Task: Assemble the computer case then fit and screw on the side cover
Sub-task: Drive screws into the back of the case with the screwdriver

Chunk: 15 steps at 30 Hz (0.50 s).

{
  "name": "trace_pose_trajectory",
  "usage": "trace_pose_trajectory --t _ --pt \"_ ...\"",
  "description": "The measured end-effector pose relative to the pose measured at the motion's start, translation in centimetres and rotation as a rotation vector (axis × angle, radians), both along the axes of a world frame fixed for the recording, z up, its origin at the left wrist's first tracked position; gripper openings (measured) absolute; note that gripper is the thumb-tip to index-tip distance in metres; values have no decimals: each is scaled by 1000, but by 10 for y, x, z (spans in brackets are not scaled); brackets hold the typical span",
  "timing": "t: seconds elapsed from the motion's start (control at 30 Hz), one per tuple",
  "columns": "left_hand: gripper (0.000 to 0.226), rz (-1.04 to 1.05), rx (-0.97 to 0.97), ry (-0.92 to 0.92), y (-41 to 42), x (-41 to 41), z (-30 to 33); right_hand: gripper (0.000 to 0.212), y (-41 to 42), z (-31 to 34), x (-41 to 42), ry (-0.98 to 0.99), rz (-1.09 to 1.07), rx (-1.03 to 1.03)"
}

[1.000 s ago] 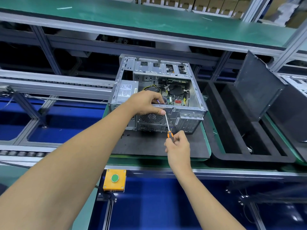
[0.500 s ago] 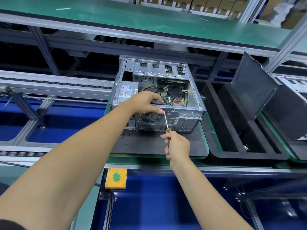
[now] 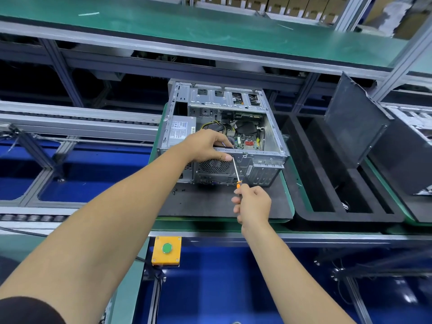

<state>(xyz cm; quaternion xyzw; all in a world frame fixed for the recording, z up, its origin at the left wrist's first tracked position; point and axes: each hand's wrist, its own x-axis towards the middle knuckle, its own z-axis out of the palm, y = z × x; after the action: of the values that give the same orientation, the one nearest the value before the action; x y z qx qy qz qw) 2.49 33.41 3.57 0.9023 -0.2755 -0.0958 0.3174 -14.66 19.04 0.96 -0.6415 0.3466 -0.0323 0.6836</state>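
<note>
An open silver computer case lies on its side on a dark mat, its board and cables showing. My left hand grips the case's near top rail, thumb on the rear panel beside the fan grille. My right hand holds an orange-handled screwdriver; its tip meets the rear edge next to my left thumb. A dark side cover leans upright to the right of the case.
A black foam tray with long slots sits right of the mat. Another case stands at the far right. A yellow box with a green button hangs below the bench edge. Small screws lie on the mat.
My right hand shifted slightly on the screwdriver handle, its fingers repositioned. My left hand stayed on the case rail and the case has not moved.
</note>
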Motion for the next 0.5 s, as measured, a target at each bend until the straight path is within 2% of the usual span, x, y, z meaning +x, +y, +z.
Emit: trace_pose_trajectory --t 0.27,0.4,0.5 --pt "29 8 -73 91 -1 -1 6 13 1 3 2 14 25 -7" --pt "22 48 -69 84 -2 -2 5 14 1 5 3 76 40 110" --pt "21 73 -60 86 -3 -3 5 9 4 1 3 53 54 54"
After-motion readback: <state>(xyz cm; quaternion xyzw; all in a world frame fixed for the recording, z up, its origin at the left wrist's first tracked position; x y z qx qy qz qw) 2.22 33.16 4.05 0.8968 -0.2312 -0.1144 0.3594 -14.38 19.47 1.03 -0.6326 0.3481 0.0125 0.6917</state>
